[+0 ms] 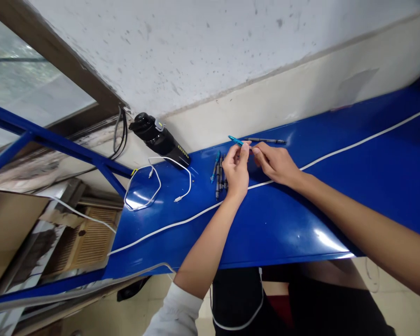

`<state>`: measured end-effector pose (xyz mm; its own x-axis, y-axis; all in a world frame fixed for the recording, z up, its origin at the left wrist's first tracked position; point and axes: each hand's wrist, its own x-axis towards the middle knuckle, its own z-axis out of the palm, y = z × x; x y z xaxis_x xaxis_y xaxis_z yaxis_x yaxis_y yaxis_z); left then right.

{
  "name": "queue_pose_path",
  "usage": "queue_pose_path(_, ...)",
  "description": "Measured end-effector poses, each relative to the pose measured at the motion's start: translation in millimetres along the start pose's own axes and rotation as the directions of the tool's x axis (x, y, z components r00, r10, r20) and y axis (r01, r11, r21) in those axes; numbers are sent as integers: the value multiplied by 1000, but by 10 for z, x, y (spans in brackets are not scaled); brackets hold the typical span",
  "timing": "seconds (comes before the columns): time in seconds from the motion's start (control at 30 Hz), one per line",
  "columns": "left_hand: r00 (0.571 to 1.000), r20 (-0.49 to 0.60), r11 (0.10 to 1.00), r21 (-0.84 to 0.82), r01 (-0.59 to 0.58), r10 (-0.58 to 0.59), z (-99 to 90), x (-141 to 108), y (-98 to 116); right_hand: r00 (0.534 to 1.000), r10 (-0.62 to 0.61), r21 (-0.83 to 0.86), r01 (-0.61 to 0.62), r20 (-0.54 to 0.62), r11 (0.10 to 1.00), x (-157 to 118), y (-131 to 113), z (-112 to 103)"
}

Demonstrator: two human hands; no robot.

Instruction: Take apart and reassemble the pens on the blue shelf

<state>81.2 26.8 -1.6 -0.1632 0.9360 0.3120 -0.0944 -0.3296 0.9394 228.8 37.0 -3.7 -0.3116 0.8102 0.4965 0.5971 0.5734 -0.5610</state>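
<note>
A teal pen (235, 140) is held between my two hands, above the blue table. My left hand (237, 170) is closed on its barrel, with the thumb pressed along it. At the pen's other end the fingers of my right hand (275, 163) pinch together; they hide that tip. Beside and partly behind my left hand lie several dark pens (217, 179) and another teal pen (215, 165), side by side. One more dark pen (266, 140) rests by the wall, just beyond my right hand.
A black bottle (166, 144) stands at the back left of the blue table (283, 224). In front of it lies a coiled white charging cable (160, 182). A long white cord (182, 223) crosses the tabletop beneath my hands. The wall (210, 119) borders the far edge.
</note>
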Motion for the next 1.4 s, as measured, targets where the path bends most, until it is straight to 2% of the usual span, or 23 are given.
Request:
queue_pose_path(0.1, 983, -63, 982, 87, -165, 171, -17, 4, 73, 997, -20, -144, 10, -70, 990, 27, 38, -17)
queue_pose_path(0.17, 973, -47, 964, 155, -218, 227, -40, 30, 89, 996, -24, -222, 5, -83, 975, 53, 79, -24)
queue_pose_path(0.27, 977, -29, 957, 206, -203, 213, -70, 90, 45, 999, -7, -295, -5, -37, 956, 83, 149, -22)
queue_pose_path(0.43, 980, -73, 946, 285, -157, 184, -139, 178, -61, 998, 27, -366, -4, 56, 931, 81, 242, -6)
queue_pose_path(0.53, 988, 1, 913, 383, -143, 154, -206, 207, -66, 992, 22, -408, 29, 121, 913, 69, 294, -10)
queue_pose_path(0.6, 988, 115, 845, 513, -149, 104, -245, 210, -50, 988, 28, -414, 38, 152, 909, 65, 322, -23)
queue_pose_path(0.67, 974, 224, 720, 669, -184, 42, -268, 196, -28, 988, 38, -403, 27, 152, 915, 63, 343, -38)
queue_pose_path(0.73, 956, 292, 580, 780, -235, -6, -272, 167, -5, 990, 37, -393, 21, 140, 919, 59, 362, -49)
queue_pose_path(0.8, 940, 339, 478, 832, -283, -33, -263, 135, 13, 992, 28, -394, 23, 123, 919, 51, 386, -52)
queue_pose_path(0.93, 930, 366, 362, 871, -332, -27, -240, 98, 14, 994, 67, -405, -28, 84, 914, 33, 458, -37)
queue_pose_path(1.03, 916, 398, 313, 876, -366, -44, -233, 97, -5, 989, 124, -429, -77, 83, 900, 26, 497, -15)
queue_pose_path(1.13, 904, 426, 295, 870, -396, -45, -232, 94, -12, 985, 163, -451, -118, 61, 884, 25, 496, 3)
queue_pose_path(1.3, 899, 438, 297, 861, -412, -22, -233, 70, 15, 988, 156, -450, -135, 10, 883, 39, 418, -12)
queue_pose_path(1.4, 897, 442, 296, 856, -423, 1, -221, 55, 37, 981, 169, -380, -192, -93, 905, 40, 342, -46)
